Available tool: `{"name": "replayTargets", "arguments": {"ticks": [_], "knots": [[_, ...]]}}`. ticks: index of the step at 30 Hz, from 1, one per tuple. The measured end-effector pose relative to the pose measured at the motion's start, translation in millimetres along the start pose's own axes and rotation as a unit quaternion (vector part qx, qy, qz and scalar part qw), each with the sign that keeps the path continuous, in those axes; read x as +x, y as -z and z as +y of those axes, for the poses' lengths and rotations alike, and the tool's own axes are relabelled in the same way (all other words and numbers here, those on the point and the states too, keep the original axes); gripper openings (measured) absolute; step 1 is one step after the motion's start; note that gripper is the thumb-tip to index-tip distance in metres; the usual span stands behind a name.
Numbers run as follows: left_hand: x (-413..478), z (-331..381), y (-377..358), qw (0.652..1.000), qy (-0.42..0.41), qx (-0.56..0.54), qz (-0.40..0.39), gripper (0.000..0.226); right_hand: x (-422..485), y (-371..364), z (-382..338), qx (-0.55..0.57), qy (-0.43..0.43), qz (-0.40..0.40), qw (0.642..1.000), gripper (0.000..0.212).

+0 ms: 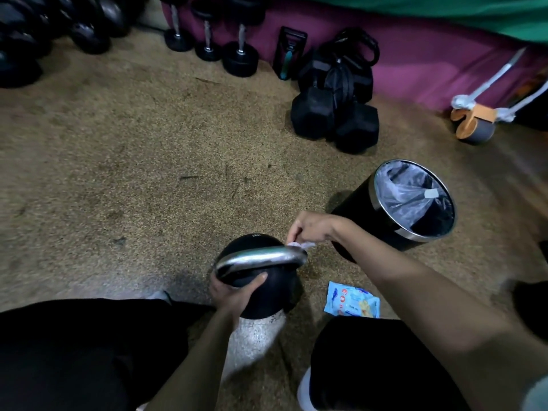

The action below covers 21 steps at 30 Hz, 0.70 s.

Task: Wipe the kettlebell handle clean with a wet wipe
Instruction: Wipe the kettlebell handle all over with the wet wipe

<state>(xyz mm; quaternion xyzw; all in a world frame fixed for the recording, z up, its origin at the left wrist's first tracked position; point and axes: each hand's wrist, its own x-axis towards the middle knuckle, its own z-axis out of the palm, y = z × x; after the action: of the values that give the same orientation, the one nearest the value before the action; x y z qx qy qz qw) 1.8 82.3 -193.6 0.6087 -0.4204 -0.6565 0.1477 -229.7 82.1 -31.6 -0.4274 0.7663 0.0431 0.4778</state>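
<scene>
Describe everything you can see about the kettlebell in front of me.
The kettlebell is a round, matte black ball with a curved, shiny silver handle that looks like bare metal. It stands on the speckled floor, handle on top. Pale lettering on its far side is too small to read. The left hand holds the body below the handle's left end; the right hand holds a white wet wipe against the handle's right end.

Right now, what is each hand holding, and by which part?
The left hand grips the kettlebell by its black body, just under the handle. The right hand pinches a wet wipe, bunched, against the handle's right end.
</scene>
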Motion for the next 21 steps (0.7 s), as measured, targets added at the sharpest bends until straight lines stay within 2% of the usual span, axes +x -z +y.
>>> {"name": "replayTargets", "arguments": {"ticks": [4, 6, 9, 13, 17, 20, 21], "knots": [[5, -5, 0, 1.000, 0.001, -0.002, 0.003, 0.183, 2, -10, 3, -0.013, -0.007, 0.037, 0.999, 0.034], [4, -4, 1, 1.000, -0.003, -0.002, -0.004, 0.179, 2, -15, -3, -0.032, 0.000, 0.032, 0.999, 0.037], [1, -1, 0, 1.000, 0.003, 0.014, 0.009, 0.156, -3, -13, -3, -0.012, 0.022, 0.042, 0.999, 0.038], [3, 0, -4, 1.000, -0.002, -0.005, 0.013, 0.156, -16, -8, 14, 0.044, 0.020, 0.078, 0.996, 0.032], [3, 0, -4, 1.000, 0.001, -0.008, 0.017, 0.143, -21, -16, 16, 0.045, -0.006, 0.104, 0.994, 0.032], [2, 2, -3, 1.000, -0.008, -0.018, 0.011, 0.155, -20, -25, 6, 0.045, -0.008, 0.121, 0.992, 0.033], [1, 2, -3, 1.000, -0.005, -0.024, 0.008, 0.151, -21, -26, 3, 0.046, -0.002, 0.133, 0.990, 0.035]]}}
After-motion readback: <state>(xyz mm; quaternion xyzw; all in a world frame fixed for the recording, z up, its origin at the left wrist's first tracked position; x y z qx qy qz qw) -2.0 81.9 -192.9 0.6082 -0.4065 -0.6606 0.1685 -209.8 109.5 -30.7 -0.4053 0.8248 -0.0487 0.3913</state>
